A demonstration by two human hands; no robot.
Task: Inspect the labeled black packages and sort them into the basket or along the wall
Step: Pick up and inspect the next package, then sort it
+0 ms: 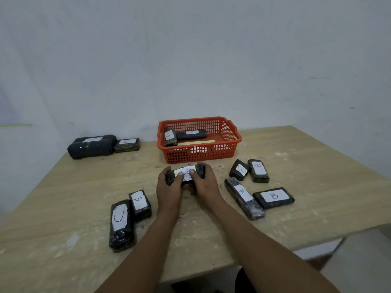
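a black package (184, 175) is held just above the worktop (306, 161), in the middle of the scene and just near of the red basket (230, 132). its long axis runs left to right, with the white label turned up toward the camera; the letter on it looks like a b, though it is partly covered by the thumbs. the left hand (169, 185) is wrapped around the left end and the right hand (204, 182) around the right end, so the package is gripped by curled fingers on both sides, each thumb pressed on the label. neither hand is free. the basket lies straight ahead of the held package, a short way farther off, and is reached about equally by either hand; two packages already lie inside it. the wall row (101, 143) sits far to the left, well apart from the hands, so the left hand would be the nearer one for that direction. the step in hand is judged to be the reading of the label, with the placing not yet done. unsorted packages remain on the worktop: a group marked b (258, 183) to the right, and a pair on the near left, one marked c (121, 225) and one marked b (140, 203).
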